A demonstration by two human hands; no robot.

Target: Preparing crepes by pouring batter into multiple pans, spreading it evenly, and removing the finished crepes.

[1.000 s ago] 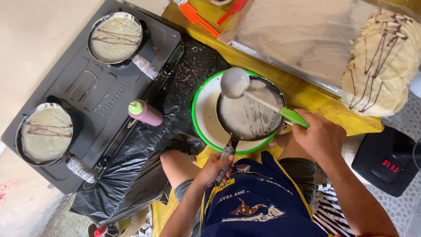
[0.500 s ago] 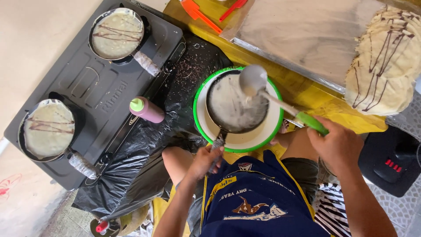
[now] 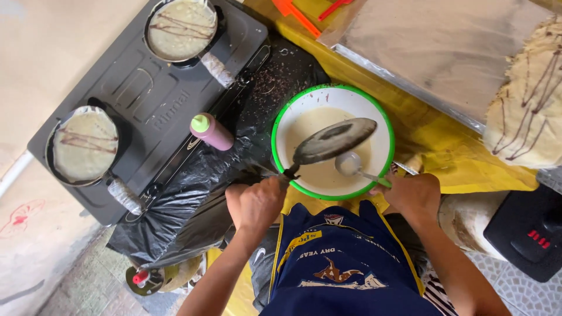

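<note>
Already I am seeing two filled pans (image 3: pixel 181 28) cooking at upper left, while my left hand (image 3: pixel 256 203) is gripping a tilted third pan (image 3: pixel 335 140) over the batter bowl (image 3: pixel 383 131) and my right hand (image 3: pixel 413 196) is clasping the ladle (image 3: pixel 350 164).

The left hand (image 3: pixel 256 203) grips the handle of a small dark pan (image 3: pixel 333 140), tilted over a green-rimmed bowl of pale batter (image 3: pixel 381 126). The right hand (image 3: pixel 413 196) holds a ladle (image 3: pixel 350 164) dipped in the batter. Two pans of crepe, one (image 3: pixel 180 28) and another (image 3: pixel 84 146), sit on a grey stove (image 3: pixel 146 99) beside a pink squeeze bottle (image 3: pixel 212 131).
</note>
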